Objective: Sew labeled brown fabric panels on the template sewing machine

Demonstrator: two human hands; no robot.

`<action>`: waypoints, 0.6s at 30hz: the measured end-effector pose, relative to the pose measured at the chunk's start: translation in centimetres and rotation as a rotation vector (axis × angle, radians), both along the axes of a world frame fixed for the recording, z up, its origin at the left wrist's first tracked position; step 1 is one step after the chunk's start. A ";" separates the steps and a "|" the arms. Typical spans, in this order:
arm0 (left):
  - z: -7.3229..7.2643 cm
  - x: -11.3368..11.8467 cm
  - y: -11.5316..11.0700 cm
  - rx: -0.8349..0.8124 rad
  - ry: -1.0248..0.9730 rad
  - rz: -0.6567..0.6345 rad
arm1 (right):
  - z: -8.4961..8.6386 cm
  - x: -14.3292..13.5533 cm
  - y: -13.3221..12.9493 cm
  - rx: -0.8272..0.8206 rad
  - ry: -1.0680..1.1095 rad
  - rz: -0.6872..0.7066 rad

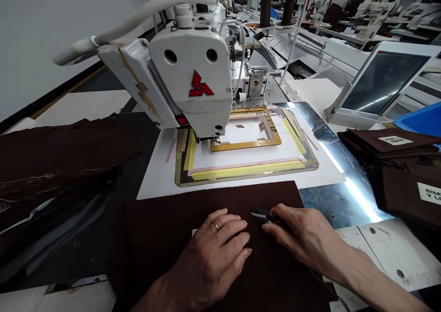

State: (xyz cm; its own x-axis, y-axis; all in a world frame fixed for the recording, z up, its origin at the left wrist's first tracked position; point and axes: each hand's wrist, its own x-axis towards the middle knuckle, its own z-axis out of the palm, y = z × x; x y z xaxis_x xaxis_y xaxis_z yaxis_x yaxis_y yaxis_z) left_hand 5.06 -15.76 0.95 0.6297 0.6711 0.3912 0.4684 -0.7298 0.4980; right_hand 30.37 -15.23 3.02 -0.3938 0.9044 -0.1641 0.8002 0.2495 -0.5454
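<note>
A dark brown fabric piece (pixel 158 215) lies in front of me below the sewing machine. My left hand (pixel 218 250), with a ring on one finger, rests flat on it with the fingers stretched out. Just past that hand shows the corner of a white label (pixel 194 232); the hand covers the rest. In my right hand (pixel 303 229) is a small pair of thread snips (pixel 264 216), gripped between thumb and fingers. Their pointed blades face left, low over the fabric near my left fingertips. Whether the blades touch the cloth I cannot tell.
A white sewing machine head (pixel 196 73) stands over a yellow-taped clamp frame (pixel 248 169). Brown fabric (pixel 62 151) is heaped at left. Labelled brown pieces (pixel 396 169) are stacked at right, near a screen (pixel 386 80) and a blue bin (pixel 420 121).
</note>
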 end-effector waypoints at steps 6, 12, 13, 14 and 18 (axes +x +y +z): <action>-0.2 0.0 0.0 0.019 0.033 0.001 | 0.0 -0.6 1.2 0.000 -0.018 0.065; -0.4 -0.1 -0.1 0.014 0.009 0.012 | 0.3 -0.5 1.9 -0.001 -0.099 0.113; -0.4 -0.1 -0.1 0.009 0.006 0.011 | 0.3 -0.5 2.0 -0.015 -0.107 0.121; -0.4 -0.1 -0.1 0.005 0.004 0.009 | 0.4 -0.4 2.1 -0.029 -0.111 0.128; -0.4 -0.1 0.0 -0.002 0.007 0.006 | 0.5 -0.2 2.3 -0.054 -0.109 0.153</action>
